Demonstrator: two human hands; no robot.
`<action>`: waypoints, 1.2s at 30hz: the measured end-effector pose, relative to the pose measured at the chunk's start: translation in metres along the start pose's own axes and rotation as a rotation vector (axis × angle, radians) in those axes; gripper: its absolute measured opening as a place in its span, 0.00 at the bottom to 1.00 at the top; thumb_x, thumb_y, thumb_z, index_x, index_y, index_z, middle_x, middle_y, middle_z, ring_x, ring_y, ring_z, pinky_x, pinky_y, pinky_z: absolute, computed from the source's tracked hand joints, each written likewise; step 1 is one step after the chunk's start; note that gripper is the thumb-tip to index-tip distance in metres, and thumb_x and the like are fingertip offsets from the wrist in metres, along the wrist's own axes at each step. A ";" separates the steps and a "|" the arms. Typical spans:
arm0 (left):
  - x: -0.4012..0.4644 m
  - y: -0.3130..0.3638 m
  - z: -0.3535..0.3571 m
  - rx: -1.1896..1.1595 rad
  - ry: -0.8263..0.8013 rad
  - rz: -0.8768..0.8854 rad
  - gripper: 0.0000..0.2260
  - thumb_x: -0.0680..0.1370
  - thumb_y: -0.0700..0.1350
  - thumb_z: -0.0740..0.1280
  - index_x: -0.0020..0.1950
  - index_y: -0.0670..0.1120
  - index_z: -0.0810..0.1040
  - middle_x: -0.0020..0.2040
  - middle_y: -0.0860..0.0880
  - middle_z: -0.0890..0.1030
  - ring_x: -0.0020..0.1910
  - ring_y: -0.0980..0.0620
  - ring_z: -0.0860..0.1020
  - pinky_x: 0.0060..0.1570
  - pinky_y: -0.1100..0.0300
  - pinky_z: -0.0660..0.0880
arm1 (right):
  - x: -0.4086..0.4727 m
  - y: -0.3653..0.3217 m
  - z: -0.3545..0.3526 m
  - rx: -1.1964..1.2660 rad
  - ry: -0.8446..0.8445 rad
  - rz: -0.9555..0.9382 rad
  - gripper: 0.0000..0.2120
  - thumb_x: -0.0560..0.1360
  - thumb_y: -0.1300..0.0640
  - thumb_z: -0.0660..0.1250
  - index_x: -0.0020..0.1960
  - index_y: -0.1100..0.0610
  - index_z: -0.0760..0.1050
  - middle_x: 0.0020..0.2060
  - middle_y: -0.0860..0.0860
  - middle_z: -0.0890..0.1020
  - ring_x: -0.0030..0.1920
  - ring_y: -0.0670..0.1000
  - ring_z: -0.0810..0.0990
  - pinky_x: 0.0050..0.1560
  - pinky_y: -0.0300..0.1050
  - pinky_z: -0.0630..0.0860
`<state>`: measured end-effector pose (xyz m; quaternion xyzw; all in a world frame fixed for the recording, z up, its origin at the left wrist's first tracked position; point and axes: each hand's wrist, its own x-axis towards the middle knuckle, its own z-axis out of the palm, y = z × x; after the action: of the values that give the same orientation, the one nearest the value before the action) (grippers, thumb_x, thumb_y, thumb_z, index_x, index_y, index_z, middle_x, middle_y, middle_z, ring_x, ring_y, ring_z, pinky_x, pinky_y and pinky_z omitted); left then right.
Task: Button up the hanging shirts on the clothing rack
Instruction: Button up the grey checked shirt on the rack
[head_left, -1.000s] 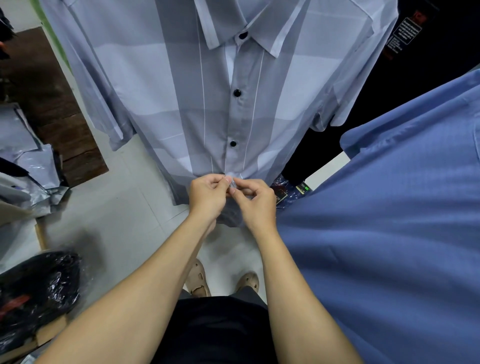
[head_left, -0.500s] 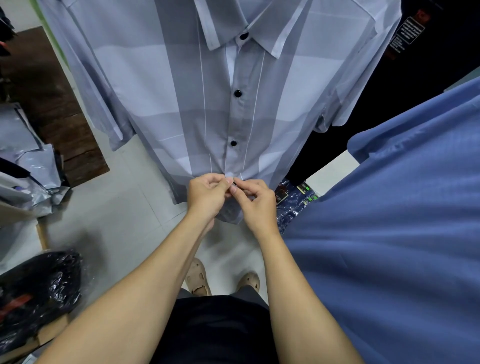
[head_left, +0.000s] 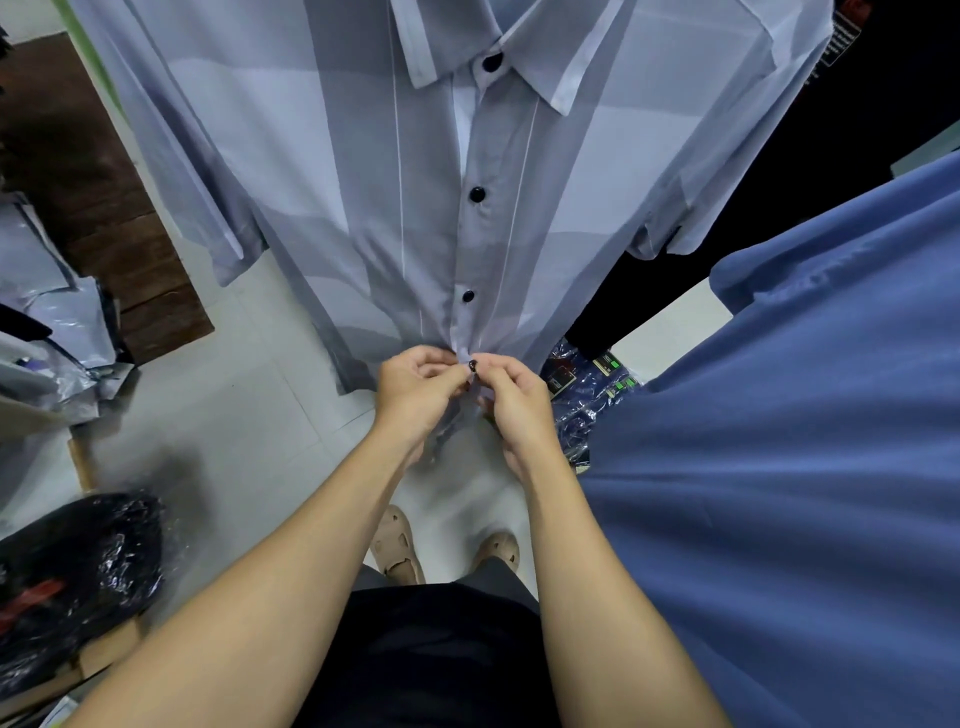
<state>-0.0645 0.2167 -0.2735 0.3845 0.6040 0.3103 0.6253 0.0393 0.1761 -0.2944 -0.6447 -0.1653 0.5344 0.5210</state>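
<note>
A grey and pale blue checked shirt hangs in front of me with three black buttons fastened down its front placket. Low on the placket, a fourth black button shows between my fingertips. My left hand pinches the placket edge on the left of that button. My right hand pinches the fabric on its right side. The shirt's hem below my hands is mostly hidden. A blue shirt hangs close at my right.
A dark garment hangs behind the checked shirt at the right. A black plastic bag lies at the lower left. Grey plastic packages pile at the left. Packaged items lie on the white tiled floor.
The black button has come into view between my fingertips at the lower placket. Both hands have stayed at the same spot, with the fabric drawn tighter.
</note>
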 end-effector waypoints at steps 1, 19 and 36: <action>0.001 -0.002 -0.001 0.014 0.000 0.000 0.05 0.73 0.35 0.73 0.47 0.41 0.81 0.42 0.40 0.85 0.40 0.50 0.83 0.47 0.58 0.81 | 0.000 0.002 -0.001 -0.044 -0.008 -0.030 0.05 0.75 0.61 0.69 0.45 0.53 0.82 0.43 0.53 0.83 0.43 0.48 0.80 0.45 0.42 0.75; 0.011 -0.047 -0.035 0.103 -0.190 0.040 0.11 0.74 0.33 0.73 0.51 0.46 0.81 0.47 0.51 0.85 0.47 0.55 0.83 0.46 0.66 0.79 | -0.012 0.046 0.012 0.062 0.135 -0.073 0.08 0.77 0.68 0.68 0.48 0.56 0.74 0.38 0.53 0.84 0.33 0.49 0.78 0.34 0.41 0.76; -0.047 -0.112 -0.017 0.077 -0.052 0.040 0.07 0.72 0.37 0.76 0.44 0.47 0.82 0.43 0.47 0.85 0.47 0.48 0.83 0.52 0.55 0.81 | -0.054 0.078 -0.042 0.033 0.020 0.007 0.05 0.76 0.67 0.70 0.50 0.61 0.78 0.41 0.59 0.85 0.37 0.49 0.82 0.38 0.41 0.78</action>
<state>-0.0932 0.1213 -0.3446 0.4282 0.5913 0.2895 0.6191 0.0281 0.0823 -0.3371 -0.6419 -0.1489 0.5322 0.5316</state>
